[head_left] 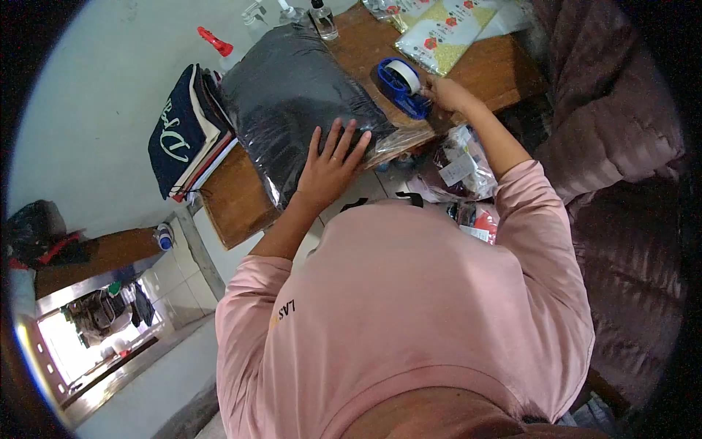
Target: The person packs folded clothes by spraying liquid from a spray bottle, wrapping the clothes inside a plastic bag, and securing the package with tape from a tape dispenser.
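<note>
A dark item in a clear plastic bag (pixel 292 88) lies on the wooden table (pixel 504 73). My left hand (pixel 333 162) rests flat on the bag's near edge, fingers spread. To the right of the bag stands a blue tape dispenser (pixel 401 88) with a roll of pale tape. My right hand (pixel 447 96) is at the dispenser's right side, its fingers bent near the end of the tape; whether they pinch the tape is too small to tell. The loose plastic end of the bag (pixel 398 143) lies at the table's near edge, between my hands.
Folded clothes (pixel 183 139) stand at the table's left end, near a red spray nozzle (pixel 214 41). A clear bottle (pixel 323 20) and patterned packets (pixel 446 33) are at the back. Packed garments (pixel 464 164) lie below the near edge; brown quilted fabric (pixel 621 124) hangs at right.
</note>
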Motion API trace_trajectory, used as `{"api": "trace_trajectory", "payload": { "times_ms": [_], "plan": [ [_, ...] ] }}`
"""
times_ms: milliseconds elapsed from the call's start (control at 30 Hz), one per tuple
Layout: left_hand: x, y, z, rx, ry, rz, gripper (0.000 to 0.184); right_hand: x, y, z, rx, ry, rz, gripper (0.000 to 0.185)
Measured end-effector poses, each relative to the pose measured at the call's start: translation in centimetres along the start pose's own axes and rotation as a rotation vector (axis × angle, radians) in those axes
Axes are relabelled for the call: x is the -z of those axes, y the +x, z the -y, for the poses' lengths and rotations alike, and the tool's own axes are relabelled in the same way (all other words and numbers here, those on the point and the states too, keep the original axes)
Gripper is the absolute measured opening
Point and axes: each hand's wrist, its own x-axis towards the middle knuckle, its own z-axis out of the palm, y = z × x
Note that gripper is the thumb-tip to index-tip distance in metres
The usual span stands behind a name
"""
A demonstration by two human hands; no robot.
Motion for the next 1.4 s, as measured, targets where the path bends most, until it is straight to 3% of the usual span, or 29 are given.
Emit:
{"api": "trace_trajectory", "payload": {
  "times_ms": [33, 133, 333, 433, 533, 633, 733, 833, 967, 1000, 1100, 1167, 1200, 1300, 1400],
  "plan": [
    [-0.1, 0.0, 0.1, -0.003, 0.002, 0.001, 0.058, -0.4, -0.1, -0.6, -0.001, -0.013, 0.036, 0.031],
    [-0.3, -0.2, 0.2, -0.009, 0.004, 0.002, 0.058, -1.5, -1.0, -2.5, -0.094, 0.599, 0.130, 0.027],
    [-0.3, -1.0, 0.8, -0.038, 0.019, 0.033, 0.059, -4.7, -3.3, -7.5, 0.092, 1.031, 0.112, 0.018],
    [-0.1, -1.3, 1.0, -0.049, 0.014, 0.027, 0.057, -5.1, -4.7, -6.4, 0.019, 1.383, 0.055, 0.023],
    [0.2, -1.2, 0.9, -0.049, 0.020, 0.037, 0.057, -4.9, -4.4, -6.0, -0.129, 1.303, 0.074, 0.027],
    [0.2, -1.1, 1.0, -0.050, 0.012, 0.018, 0.057, -6.7, -2.2, -9.2, -0.044, 0.587, -0.007, 0.028],
    [0.2, -1.2, 1.0, -0.049, 0.053, 0.020, 0.060, -8.5, -1.0, -10.6, 0.070, 0.572, -0.156, 0.028],
    [0.1, -1.3, 0.8, -0.039, 0.009, -0.005, 0.057, -9.3, -1.4, -11.3, 0.092, 1.005, -0.203, 0.031],
    [0.0, -1.8, 0.5, -0.073, 0.084, -0.095, 0.052, -7.2, -5.9, -6.4, -0.058, 1.167, -0.215, 0.027],
    [0.3, -1.8, -0.3, -0.070, -0.037, -0.203, 0.046, -7.6, -6.5, -5.6, -0.019, 0.980, -0.277, 0.029],
    [-2.1, -3.2, -1.2, -0.279, -0.281, 0.010, 0.046, -7.2, -11.3, 1.5, 0.340, 0.905, -0.289, 0.051],
    [-3.5, -2.5, -2.7, -0.147, -0.513, 0.337, 0.043, -8.1, -11.6, 3.2, 0.396, 0.662, -0.272, 0.067],
    [-4.3, -2.0, -3.4, -0.077, -0.626, 0.501, 0.042, -8.4, -11.8, 3.8, 0.299, 0.612, -0.301, 0.062],
    [-7.0, -1.4, -4.6, 0.017, -0.999, 0.298, 0.036, -9.1, -11.8, 3.8, 0.148, 0.495, -0.352, 0.051],
    [-10.1, -0.4, -6.8, 0.421, -1.554, 0.199, 0.036, -11.0, -13.1, 3.8, 0.227, 0.528, -0.505, 0.047]
  ]
}}
